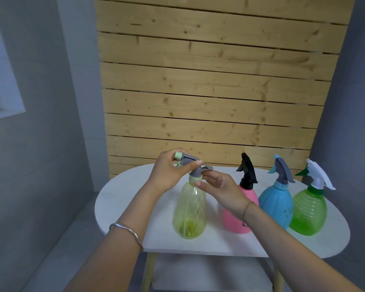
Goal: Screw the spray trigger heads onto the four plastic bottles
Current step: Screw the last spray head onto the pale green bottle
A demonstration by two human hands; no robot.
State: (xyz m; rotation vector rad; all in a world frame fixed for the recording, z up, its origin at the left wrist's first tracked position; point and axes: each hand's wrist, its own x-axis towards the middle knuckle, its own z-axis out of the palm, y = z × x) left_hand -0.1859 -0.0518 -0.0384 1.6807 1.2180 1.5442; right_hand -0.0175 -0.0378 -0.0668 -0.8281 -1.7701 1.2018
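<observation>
A yellow-green clear bottle point(189, 211) stands upright on the white table point(219, 243). On its neck sits a grey spray head point(193, 164) with a pale green nozzle and collar. My left hand point(169, 171) grips the top of this head. My right hand point(217, 189) pinches the pale green collar at the neck. To the right stand a pink bottle point(239, 220) with a black head point(247, 172), a blue bottle point(276, 203) with a grey head point(281, 170), and a green ribbed bottle point(309, 211) with a white head point(318, 175).
A wooden plank wall point(209, 81) rises right behind the table. Grey walls stand at both sides, with a window frame point(2, 81) at the left. The table has light wooden legs point(149, 272) and a lower shelf.
</observation>
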